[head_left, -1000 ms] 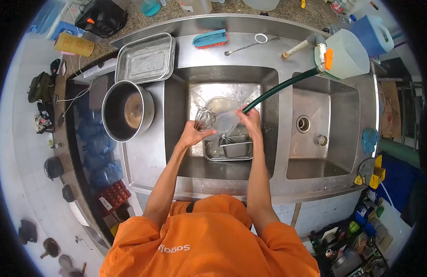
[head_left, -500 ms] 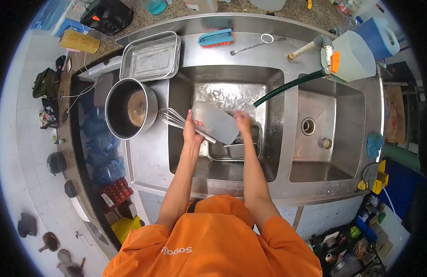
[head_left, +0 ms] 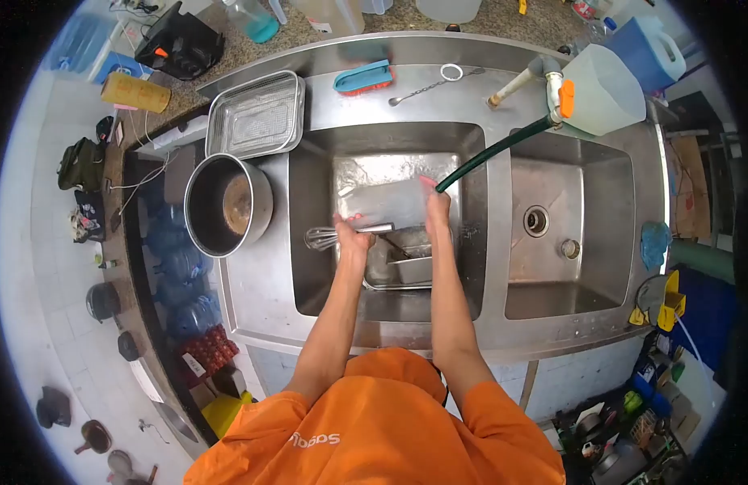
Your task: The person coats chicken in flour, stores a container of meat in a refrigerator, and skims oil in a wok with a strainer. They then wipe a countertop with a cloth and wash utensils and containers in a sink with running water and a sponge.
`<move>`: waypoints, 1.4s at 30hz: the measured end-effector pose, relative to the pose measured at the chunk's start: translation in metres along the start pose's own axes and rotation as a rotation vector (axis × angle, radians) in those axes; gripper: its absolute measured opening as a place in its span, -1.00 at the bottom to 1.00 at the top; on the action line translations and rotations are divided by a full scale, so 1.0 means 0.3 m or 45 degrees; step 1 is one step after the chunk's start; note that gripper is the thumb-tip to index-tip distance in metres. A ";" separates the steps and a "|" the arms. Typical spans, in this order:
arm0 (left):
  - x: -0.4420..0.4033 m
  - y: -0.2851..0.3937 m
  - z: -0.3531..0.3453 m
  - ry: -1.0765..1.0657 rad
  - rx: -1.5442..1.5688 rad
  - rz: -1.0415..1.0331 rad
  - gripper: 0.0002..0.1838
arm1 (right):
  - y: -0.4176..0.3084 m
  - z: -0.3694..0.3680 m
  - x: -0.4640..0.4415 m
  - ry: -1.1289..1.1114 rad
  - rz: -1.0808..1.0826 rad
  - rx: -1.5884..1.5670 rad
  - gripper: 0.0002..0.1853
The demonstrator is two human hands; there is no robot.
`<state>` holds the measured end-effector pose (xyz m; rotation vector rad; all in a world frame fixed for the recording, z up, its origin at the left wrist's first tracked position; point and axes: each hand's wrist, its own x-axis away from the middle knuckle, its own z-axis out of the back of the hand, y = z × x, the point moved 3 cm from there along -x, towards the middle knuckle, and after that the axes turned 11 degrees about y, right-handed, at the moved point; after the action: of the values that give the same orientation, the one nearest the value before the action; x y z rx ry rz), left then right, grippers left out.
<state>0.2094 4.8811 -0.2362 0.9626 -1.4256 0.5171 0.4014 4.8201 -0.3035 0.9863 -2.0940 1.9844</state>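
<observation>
My left hand (head_left: pixel 355 237) is closed around a metal whisk (head_left: pixel 322 238) and the left end of a translucent plastic container (head_left: pixel 383 202). The whisk lies sideways, wires to the left. Closed on the container's right end is my right hand (head_left: pixel 438 213), its fingers partly hidden. Right by that hand is the end of a green hose (head_left: pixel 491 153); whether they touch I cannot tell. The container is tilted over the left sink basin (head_left: pixel 313 178). Below it, rectangular metal pans (head_left: pixel 410 273) lie in the basin, partly covered by the container and my hands.
Left of the basin stand a round pot (head_left: pixel 259 206) and a wire-mesh tray (head_left: pixel 257 113). Along the back ledge lie a blue brush (head_left: pixel 362 78) and a long twisted spoon (head_left: pixel 422 95). A second basin (head_left: pixel 543 275) and a white jug (head_left: pixel 604 89) are to the right.
The container has swung from a slant to nearly level, lengthwise across the basin. My left hand has lowered, turning the whisk sideways over the basin. My right hand has shifted closer to the hose end.
</observation>
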 end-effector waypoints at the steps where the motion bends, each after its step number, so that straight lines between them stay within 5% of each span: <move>1: -0.013 -0.005 0.013 0.019 0.064 -0.003 -0.51 | -0.005 0.009 0.002 0.030 -0.074 -0.090 -0.78; 4: -0.007 0.006 0.030 -0.045 0.148 -0.021 -0.50 | 0.016 0.025 0.037 0.037 -0.256 0.141 -0.71; 7: -0.025 0.017 0.068 -0.030 0.144 -0.008 -0.49 | -0.105 0.037 0.138 -0.101 -0.332 -0.067 -0.55; 16: 0.145 0.002 0.139 -0.055 0.027 0.030 -0.50 | -0.167 -0.032 -0.047 -0.116 -0.006 0.453 -0.62; 23: 0.231 -0.058 0.007 -0.472 -0.933 -0.289 -0.67 | -0.259 -0.111 0.081 -0.328 -0.171 0.459 -0.58; 28: 0.205 -0.056 -0.091 -0.482 -1.860 -0.718 -0.49 | -0.336 -0.090 0.160 -0.153 0.125 0.752 -0.61; 33: 0.263 -0.040 -0.129 -0.569 -2.415 -1.401 -0.35 | -0.361 -0.062 0.215 -0.144 0.015 0.772 -0.62; 37: 0.204 -0.038 -0.102 -0.482 -2.317 -1.562 -0.34 | -0.337 -0.057 0.236 -0.094 -0.101 0.731 -0.64; 41: 0.216 0.009 -0.042 -0.791 -2.115 -1.545 -0.42 | -0.272 -0.020 0.174 -0.059 0.131 0.959 -0.61; 42: 0.271 0.035 -0.037 -0.783 -2.132 -1.543 -0.44 | -0.303 -0.041 0.206 -0.102 -0.093 1.011 -0.56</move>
<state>0.2179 4.8763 -0.1541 0.3231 -0.9442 -1.7426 0.3942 4.8125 -0.1933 1.2147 -1.2334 2.8256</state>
